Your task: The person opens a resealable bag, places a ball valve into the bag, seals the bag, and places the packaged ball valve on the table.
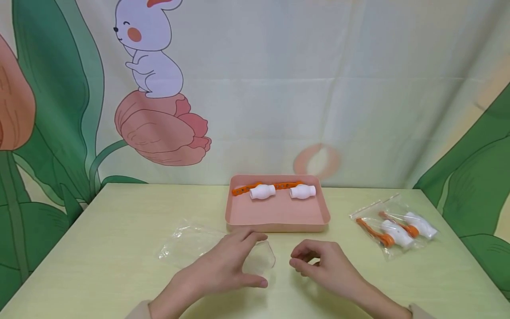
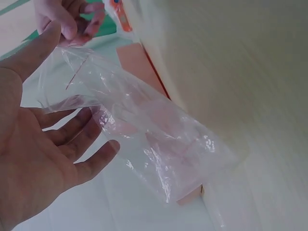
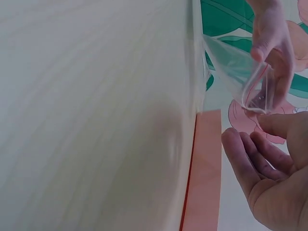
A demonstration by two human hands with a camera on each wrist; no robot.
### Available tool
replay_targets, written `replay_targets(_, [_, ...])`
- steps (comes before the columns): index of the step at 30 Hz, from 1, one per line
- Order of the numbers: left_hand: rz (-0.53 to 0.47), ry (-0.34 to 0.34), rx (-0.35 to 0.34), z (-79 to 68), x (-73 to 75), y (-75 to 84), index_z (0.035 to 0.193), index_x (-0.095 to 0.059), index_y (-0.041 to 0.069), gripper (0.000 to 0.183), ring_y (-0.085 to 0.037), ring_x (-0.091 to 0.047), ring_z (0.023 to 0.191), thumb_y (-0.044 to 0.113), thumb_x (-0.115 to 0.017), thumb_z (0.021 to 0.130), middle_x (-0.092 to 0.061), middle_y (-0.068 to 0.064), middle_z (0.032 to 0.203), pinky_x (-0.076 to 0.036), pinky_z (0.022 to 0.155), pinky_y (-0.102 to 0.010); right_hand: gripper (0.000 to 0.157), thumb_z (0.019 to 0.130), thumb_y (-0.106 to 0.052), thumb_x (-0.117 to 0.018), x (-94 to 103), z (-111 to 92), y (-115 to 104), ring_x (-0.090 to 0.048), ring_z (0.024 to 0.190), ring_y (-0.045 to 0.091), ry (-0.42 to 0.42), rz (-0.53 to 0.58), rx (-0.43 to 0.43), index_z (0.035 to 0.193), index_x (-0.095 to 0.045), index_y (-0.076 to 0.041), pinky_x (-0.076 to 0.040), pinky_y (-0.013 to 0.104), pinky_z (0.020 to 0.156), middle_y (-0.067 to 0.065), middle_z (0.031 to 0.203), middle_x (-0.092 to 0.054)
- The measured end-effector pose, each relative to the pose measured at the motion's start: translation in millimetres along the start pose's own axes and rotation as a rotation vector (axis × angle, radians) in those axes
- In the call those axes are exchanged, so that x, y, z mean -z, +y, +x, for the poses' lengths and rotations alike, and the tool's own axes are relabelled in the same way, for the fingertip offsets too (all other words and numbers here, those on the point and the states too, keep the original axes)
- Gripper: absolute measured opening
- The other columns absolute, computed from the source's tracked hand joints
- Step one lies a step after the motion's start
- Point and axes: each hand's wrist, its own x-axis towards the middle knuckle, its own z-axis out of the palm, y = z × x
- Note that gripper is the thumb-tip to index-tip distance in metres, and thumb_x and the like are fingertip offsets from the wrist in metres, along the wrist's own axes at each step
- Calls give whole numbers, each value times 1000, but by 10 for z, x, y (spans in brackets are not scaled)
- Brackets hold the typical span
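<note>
A clear zip bag (image 1: pixel 191 241) with a red line near its mouth hangs at my left hand (image 1: pixel 227 261). The left fingers and thumb are spread wide, and the plastic lies against the fingers in the left wrist view. No contents show inside this bag. To its right, my right hand (image 1: pixel 324 263) hovers low over the table with loosely bent fingers and nothing between them. In the right wrist view, the right fingertips (image 3: pixel 231 137) are close to the mouth of the bag.
Behind the hands stands a pink tray (image 1: pixel 279 227) with two white bulging tube pieces (image 1: pixel 263 192) and orange strips (image 1: pixel 241 189). Clear bags (image 1: pixel 392 228) at the right hold similar white pieces with orange handles. A printed curtain (image 1: pixel 255 88) hangs behind the table (image 1: pixel 119 221).
</note>
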Motion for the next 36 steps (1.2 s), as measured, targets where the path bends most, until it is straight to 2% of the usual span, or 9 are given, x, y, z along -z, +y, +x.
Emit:
replay_targets(8, [38, 0, -47, 57, -95, 110, 140, -55, 7, 77, -17, -52, 120, 45, -87, 82, -53, 4, 132, -44, 105, -39, 7, 95, -18, -76, -137, 74, -15, -72, 77, 20, -5, 105, -31, 97, -72, -13, -61, 33, 69, -1, 84, -73])
replay_targets(15, [58, 15, -61, 77, -121, 154, 142, -54, 7, 79, -14, -51, 118, 48, -86, 82, -52, 4, 131, -43, 104, -38, 10, 92, -11, -77, -220, 109, -77, -71, 79, 19, 23, 188, -33, 97, -71, -5, -62, 34, 71, 3, 87, -71])
replay_targets(21, [60, -4, -51, 77, -138, 160, 149, -45, 6, 93, -15, -48, 122, 49, -88, 80, -50, 1, 135, -41, 108, -39, 8, 93, -1, -74, -218, 108, -87, -72, 75, 23, 23, 280, -79, 97, -68, 2, -62, 37, 70, 11, 87, -69])
replay_targets(27, [63, -54, -6, 52, -141, 150, 156, -35, 3, 107, -21, -41, 136, 46, -91, 76, -43, -2, 147, -35, 116, -43, 10, 94, 0, -73, -176, 121, -72, -71, 75, 20, 28, 332, -111, 98, -67, 6, -62, 36, 71, 14, 88, -69])
replay_targets(36, [173, -70, 1, 22, -174, 140, 162, -23, 4, 130, -26, -33, 143, 53, -95, 66, -37, -10, 154, -22, 120, -51, 15, 94, 0, -72, -89, 118, -82, -68, 75, 15, 54, 406, -194, 102, -65, 10, -62, 33, 70, 11, 89, -68])
